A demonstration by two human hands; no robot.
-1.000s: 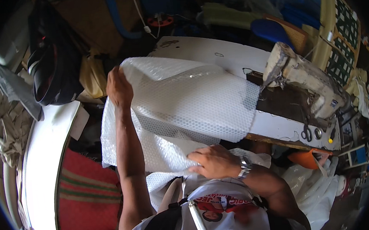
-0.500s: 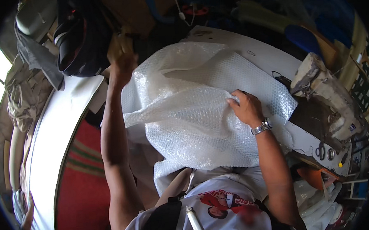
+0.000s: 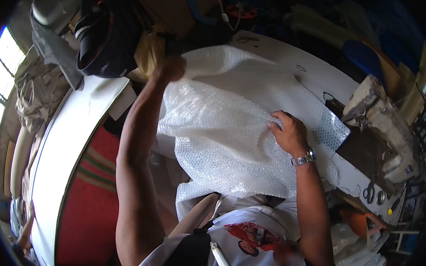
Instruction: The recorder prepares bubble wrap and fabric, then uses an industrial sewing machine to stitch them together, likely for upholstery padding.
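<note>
A big sheet of white bubble wrap (image 3: 232, 126) lies crumpled over the white sewing table (image 3: 318, 78) and hangs down to my lap. My left hand (image 3: 170, 69) is stretched far out and grips the sheet's far left corner, lifted off the table. My right hand (image 3: 288, 132), with a metal watch on the wrist, presses down on the sheet near its right side, fingers pinching a fold. A worn white sewing machine (image 3: 382, 116) stands just right of the sheet.
Scissors (image 3: 373, 193) lie on the table's right end near an orange object (image 3: 355, 222). A white board (image 3: 71, 157) runs along my left, with a red striped rug (image 3: 92, 201) on the floor. Dark bags (image 3: 102, 37) pile up beyond my left hand.
My left hand has pulled the sheet's corner farther out and up. My right hand moved from the near edge onto the sheet's right side. The flat sheet is now bunched.
</note>
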